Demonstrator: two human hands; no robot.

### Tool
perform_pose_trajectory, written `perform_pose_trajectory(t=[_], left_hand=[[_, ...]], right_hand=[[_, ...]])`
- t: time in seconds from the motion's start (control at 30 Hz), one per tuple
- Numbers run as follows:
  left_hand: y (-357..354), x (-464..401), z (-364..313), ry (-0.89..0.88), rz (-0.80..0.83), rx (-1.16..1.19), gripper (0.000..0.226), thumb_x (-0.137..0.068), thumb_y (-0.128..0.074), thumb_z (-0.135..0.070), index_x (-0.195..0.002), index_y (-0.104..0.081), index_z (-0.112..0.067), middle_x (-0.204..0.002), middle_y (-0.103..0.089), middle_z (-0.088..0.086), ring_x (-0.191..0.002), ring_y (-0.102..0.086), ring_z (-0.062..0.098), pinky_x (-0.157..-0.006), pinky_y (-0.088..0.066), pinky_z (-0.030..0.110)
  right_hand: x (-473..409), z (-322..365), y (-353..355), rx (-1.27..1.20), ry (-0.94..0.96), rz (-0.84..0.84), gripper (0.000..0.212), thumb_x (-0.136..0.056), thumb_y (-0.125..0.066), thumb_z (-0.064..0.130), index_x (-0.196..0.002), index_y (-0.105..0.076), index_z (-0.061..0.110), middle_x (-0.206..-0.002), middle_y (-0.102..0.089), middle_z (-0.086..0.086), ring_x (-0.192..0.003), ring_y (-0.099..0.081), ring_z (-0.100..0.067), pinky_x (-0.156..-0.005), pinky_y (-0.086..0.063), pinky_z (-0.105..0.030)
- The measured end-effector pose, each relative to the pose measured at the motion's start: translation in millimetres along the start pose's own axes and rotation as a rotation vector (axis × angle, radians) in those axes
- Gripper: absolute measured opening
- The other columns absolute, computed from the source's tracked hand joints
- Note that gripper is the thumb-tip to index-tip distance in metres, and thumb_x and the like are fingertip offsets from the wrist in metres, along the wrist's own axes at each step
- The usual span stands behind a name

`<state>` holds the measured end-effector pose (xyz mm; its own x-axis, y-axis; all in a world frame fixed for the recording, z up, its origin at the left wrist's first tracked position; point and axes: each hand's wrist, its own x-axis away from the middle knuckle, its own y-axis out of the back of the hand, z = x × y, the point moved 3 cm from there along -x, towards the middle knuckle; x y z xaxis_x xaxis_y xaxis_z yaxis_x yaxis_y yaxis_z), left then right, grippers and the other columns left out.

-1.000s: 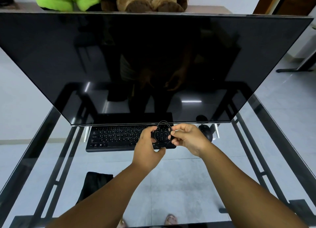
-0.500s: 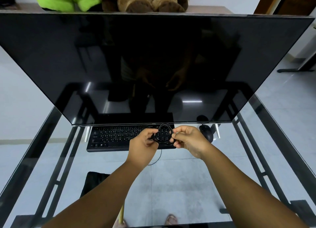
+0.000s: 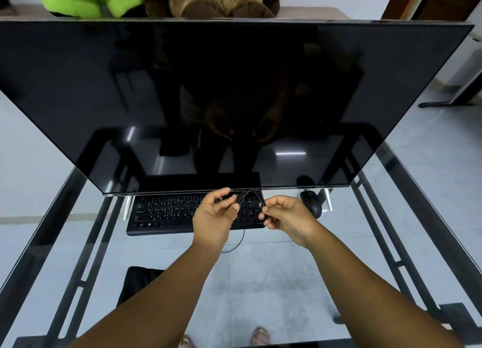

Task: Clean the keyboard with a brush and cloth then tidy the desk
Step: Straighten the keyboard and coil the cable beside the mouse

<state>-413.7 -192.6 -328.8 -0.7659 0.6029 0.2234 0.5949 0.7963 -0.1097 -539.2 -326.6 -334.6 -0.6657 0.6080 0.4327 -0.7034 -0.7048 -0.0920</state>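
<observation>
Up above the black keyboard [image 3: 167, 212] on the glass desk [image 3: 273, 282], the left hand [image 3: 214, 217] and right hand [image 3: 288, 217] both pinch a thin black cable [image 3: 251, 204] wound in a loop, near the black mouse [image 3: 311, 203].

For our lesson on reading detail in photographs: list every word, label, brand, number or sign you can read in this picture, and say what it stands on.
"Q W E R T Y": faintly readable white letters on the top letter row of the black keyboard.
Other key legends: white marks, too small and blurred to read.
Black mouse: no marking readable.
Monitor: screen dark, no brand or text visible.
Coiled black cable held between the left hand and right hand: no text.
</observation>
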Motion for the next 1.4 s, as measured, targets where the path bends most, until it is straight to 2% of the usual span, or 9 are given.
perform_pose_trajectory(t=[0.23, 0.33, 0.5, 0.67, 0.9, 1.07, 1.17, 1.27, 1.4], left_hand=[[-17.0, -4.9, 11.1, -0.014, -0.148, -0.128, 0.051, -0.079, -0.076, -0.004, -0.116, -0.045, -0.021, -0.1, -0.055, -0.002, -0.072, -0.069, 0.006, -0.079, -0.056, 0.029], [-28.9, -13.2, 23.4, 0.08, -0.092, -0.088, 0.046, -0.078, -0.078, -0.005, -0.115, -0.055, -0.016, -0.103, -0.064, 0.001, -0.078, -0.069, 0.005, -0.079, -0.056, 0.026], [-51.5, -27.5, 49.0, 0.242, 0.046, -0.097, 0.041, -0.076, -0.079, -0.001, -0.114, -0.066, -0.01, -0.101, -0.071, 0.011, -0.09, -0.071, 0.023, -0.082, -0.057, 0.03], [-75.6, -39.8, 77.0, 0.378, 0.088, -0.176, 0.043, -0.071, -0.084, -0.003, -0.11, -0.069, -0.015, -0.094, -0.073, 0.01, -0.076, -0.071, 0.021, -0.067, -0.055, 0.028], [-101.0, -58.5, 99.7, 0.389, 0.019, -0.346, 0.042, -0.066, -0.082, -0.002, -0.106, -0.07, -0.012, -0.076, -0.074, 0.004, -0.075, -0.074, 0.021, -0.082, -0.059, 0.04], [-113.1, -67.8, 101.4, 0.303, 0.036, -0.475, 0.045, -0.074, -0.08, -0.011, -0.117, -0.068, -0.014, -0.08, -0.073, -0.004, -0.077, -0.071, 0.014, -0.08, -0.058, 0.031], [-117.2, -73.9, 103.1, 0.27, 0.039, -0.523, 0.049, -0.078, -0.078, -0.015, -0.124, -0.064, -0.013, -0.089, -0.072, -0.002, -0.079, -0.069, 0.015, -0.08, -0.056, 0.028], [-118.8, -77.9, 103.9, 0.23, 0.038, -0.601, 0.051, -0.081, -0.076, -0.02, -0.129, -0.061, -0.014, -0.094, -0.072, -0.002, -0.084, -0.069, 0.015, -0.083, -0.056, 0.03], [-122.4, -79.7, 102.4, 0.191, 0.025, -0.734, 0.049, -0.084, -0.073, -0.025, -0.13, -0.06, -0.018, -0.1, -0.072, -0.004, -0.086, -0.067, 0.013, -0.079, -0.051, 0.024]], right_hand=[[-6.8, -12.3, 15.5, -0.017, 0.002, -0.018, 0.001, -0.091, -0.063, 0.002, -0.091, -0.063, 0.003, -0.078, -0.068, -0.015, -0.059, -0.06, -0.017, -0.057, -0.051, -0.024], [-11.3, -20.9, 28.4, -0.021, -0.003, -0.055, 0.002, -0.092, -0.062, 0.002, -0.091, -0.064, 0.001, -0.078, -0.068, -0.015, -0.06, -0.059, -0.018, -0.058, -0.052, -0.025], [-19.0, -37.8, 54.8, -0.017, -0.032, -0.21, 0.007, -0.089, -0.067, 0.003, -0.091, -0.06, 0.004, -0.075, -0.07, -0.015, -0.057, -0.057, -0.019, -0.057, -0.051, -0.027], [-28.2, -58.1, 77.0, -0.003, -0.071, -0.315, 0.008, -0.086, -0.07, 0.005, -0.086, -0.063, 0.003, -0.074, -0.071, -0.017, -0.053, -0.058, -0.016, -0.056, -0.052, -0.025], [-41.3, -80.7, 100.7, 0.153, -0.082, -0.393, 0.005, -0.087, -0.065, 0.009, -0.084, -0.069, 0.01, -0.08, -0.072, -0.014, -0.057, -0.065, -0.017, -0.068, -0.059, -0.034], [-32.9, -102.7, 105.1, 0.686, 0.264, -0.479, 0.017, -0.088, -0.059, 0.007, -0.097, -0.07, 0.017, -0.092, -0.069, 0.005, -0.075, -0.061, -0.004, -0.074, -0.048, -0.011], [-20.8, -116.9, 102.7, 0.914, 0.426, -0.432, 0.031, -0.087, -0.057, 0.008, -0.116, -0.064, 0.017, -0.117, -0.063, 0.002, -0.107, -0.058, -0.013, -0.094, -0.048, -0.023], [-15.1, -129.3, 100.8, 1.071, 0.441, -0.364, 0.047, -0.09, -0.05, 0.022, -0.138, -0.049, 0.017, -0.144, -0.048, 0.001, -0.135, -0.042, -0.016, -0.108, -0.037, -0.029], [-16.8, -138.0, 96.4, 1.283, 0.389, -0.293, 0.062, -0.097, -0.037, 0.041, -0.152, -0.026, 0.015, -0.161, -0.017, 0.001, -0.149, -0.014, -0.016, -0.115, -0.017, -0.029]])
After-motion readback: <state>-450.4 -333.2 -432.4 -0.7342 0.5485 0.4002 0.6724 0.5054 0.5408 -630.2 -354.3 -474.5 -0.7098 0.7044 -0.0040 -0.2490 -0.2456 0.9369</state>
